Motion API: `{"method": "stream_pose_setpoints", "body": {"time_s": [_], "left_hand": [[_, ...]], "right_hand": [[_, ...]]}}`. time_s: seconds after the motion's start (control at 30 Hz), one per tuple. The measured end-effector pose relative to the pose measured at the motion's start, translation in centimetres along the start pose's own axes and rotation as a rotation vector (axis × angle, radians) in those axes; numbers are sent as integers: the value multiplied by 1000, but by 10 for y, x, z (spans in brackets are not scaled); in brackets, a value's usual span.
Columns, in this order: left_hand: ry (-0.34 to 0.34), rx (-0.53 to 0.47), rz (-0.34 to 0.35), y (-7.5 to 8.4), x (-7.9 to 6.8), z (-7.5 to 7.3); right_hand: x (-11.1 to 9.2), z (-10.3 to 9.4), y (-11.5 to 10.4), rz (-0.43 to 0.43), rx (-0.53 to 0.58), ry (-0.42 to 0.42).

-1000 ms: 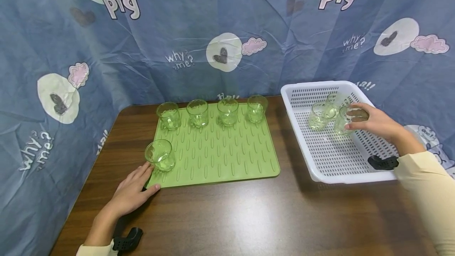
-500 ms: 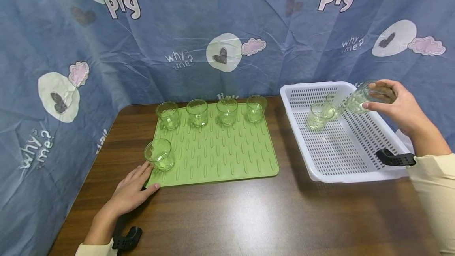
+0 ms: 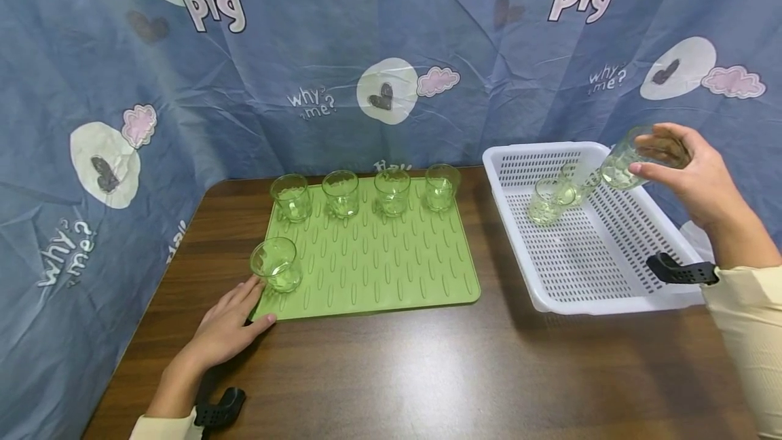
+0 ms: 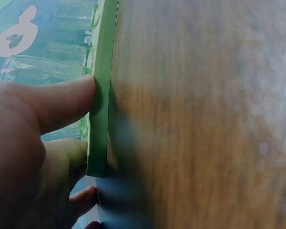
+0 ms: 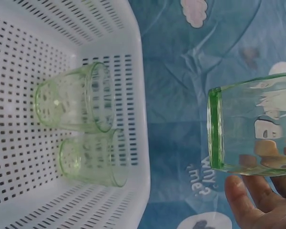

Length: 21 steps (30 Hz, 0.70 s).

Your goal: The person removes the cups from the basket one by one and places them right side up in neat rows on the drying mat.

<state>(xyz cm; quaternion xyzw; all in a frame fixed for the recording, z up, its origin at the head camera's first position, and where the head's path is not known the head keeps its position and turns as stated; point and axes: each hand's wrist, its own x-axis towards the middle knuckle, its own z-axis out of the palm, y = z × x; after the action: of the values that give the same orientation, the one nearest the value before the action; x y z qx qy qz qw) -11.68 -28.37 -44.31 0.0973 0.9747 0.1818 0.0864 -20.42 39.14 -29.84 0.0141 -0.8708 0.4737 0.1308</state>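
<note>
My right hand (image 3: 678, 165) grips a clear green glass (image 3: 623, 163) tilted in the air above the far right edge of the white perforated basket (image 3: 586, 277); the same glass (image 5: 252, 126) fills the right wrist view. Two more glasses (image 3: 552, 197) (image 5: 74, 102) stand in the basket's far corner. My left hand (image 3: 229, 324) rests flat on the table, its fingers touching the near left corner of the green ribbed mat (image 3: 379, 257) (image 4: 102, 109). A glass (image 3: 276, 265) stands on the mat just beyond that hand, and several others (image 3: 366, 192) line the mat's far edge.
The brown wooden table (image 3: 427, 372) is backed by a blue printed cloth (image 3: 366, 53) that hangs close behind and to the left. The basket overhangs the table's right part. Bare wood lies between mat and basket and along the front.
My right hand has lifted a glass out of the basket and carried it up and to the right, tilting it. The left hand has stayed at the mat's corner.
</note>
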Motion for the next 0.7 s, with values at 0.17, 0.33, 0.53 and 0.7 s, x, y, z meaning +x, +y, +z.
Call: {"method": "stream_pose_setpoints", "body": {"time_s": [0.17, 0.33, 0.53, 0.7], "left_hand": [[0, 1, 3, 0, 0, -1], [2, 0, 3, 0, 0, -1], [-4, 3, 0, 0, 1, -1], [-2, -3, -1, -2, 0, 0]], "right_hand": [[1, 1, -1, -4, 14, -14], [1, 6, -10, -24, 58, -59], [2, 23, -32, -50, -43, -94], [2, 42, -54, -123, -4, -123]]}}
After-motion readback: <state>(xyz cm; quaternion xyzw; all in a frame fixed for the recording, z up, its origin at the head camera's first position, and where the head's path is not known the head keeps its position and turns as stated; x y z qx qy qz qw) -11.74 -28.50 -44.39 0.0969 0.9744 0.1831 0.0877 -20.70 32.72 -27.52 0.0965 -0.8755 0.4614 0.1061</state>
